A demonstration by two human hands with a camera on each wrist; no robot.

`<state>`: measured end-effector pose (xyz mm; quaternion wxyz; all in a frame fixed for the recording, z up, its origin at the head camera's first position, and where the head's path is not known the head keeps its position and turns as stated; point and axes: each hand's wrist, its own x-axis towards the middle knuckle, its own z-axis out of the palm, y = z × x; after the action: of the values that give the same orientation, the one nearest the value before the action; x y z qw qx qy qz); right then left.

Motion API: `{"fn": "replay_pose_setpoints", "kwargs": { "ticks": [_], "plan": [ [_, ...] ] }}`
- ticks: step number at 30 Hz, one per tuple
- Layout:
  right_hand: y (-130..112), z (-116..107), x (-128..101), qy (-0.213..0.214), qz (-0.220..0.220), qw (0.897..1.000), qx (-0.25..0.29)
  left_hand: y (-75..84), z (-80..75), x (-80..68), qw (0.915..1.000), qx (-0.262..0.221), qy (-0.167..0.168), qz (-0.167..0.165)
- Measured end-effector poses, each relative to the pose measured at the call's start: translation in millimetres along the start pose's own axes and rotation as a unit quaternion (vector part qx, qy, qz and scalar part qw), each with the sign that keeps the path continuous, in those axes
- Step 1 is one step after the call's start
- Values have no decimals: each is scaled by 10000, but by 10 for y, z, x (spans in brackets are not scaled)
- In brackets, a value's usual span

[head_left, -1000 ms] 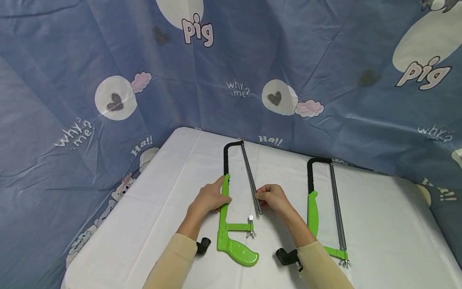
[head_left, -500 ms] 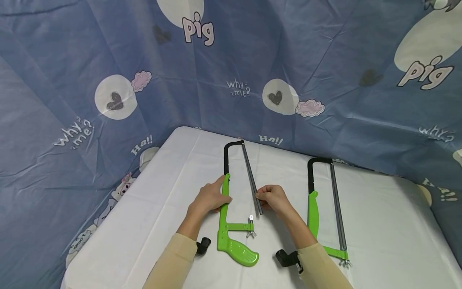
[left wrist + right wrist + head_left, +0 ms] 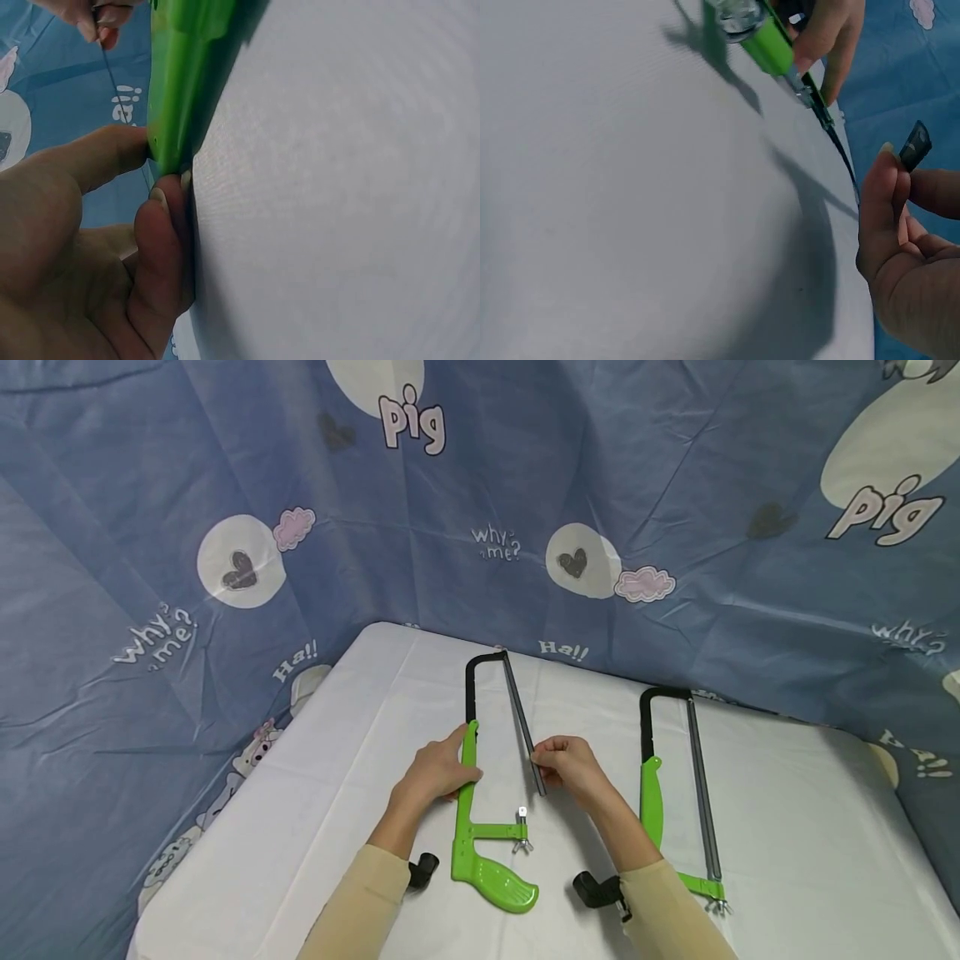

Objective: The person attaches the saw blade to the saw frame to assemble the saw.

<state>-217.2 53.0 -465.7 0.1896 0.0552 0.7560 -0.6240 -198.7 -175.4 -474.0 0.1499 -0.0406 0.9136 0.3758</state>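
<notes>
Lettering (image 3: pixel 412 425) "pig", "why me?", "Ha!!" on cloth (image 3: pixel 495 468) beyond hacksaws (image 3: pixel 463 810)

A green-and-black saw frame (image 3: pixel 463 810) lies flat, its grey blade (image 3: pixel 520 707) slanting, near end unattached.

Cloth-screened corner, kind of room not discernible: blue cartoon-printed cloth (image 3: pixel 480 477), lettered "pig", hangs behind and beside a white-covered tabletop (image 3: pixel 810 827).
</notes>
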Motion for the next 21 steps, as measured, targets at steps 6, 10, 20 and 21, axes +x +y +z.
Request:
{"fn": "replay_pose_setpoints", "kwargs": {
  "ticks": [6,10,20,21],
  "plan": [
    [-98,-14,1,-252,-108,9995,131,3,4,-4,10000,2,26,30],
    [-117,-16,-10,-317,-63,9994,154,7,13,-2,10000,-6,30,10],
    [-66,-9,-37,-375,-35,9992,150,8,7,4,10000,-10,5,-33],
    [-62,-7,-40,-392,-14,9991,143,10,7,5,10000,-15,8,-23]
  ]
}}
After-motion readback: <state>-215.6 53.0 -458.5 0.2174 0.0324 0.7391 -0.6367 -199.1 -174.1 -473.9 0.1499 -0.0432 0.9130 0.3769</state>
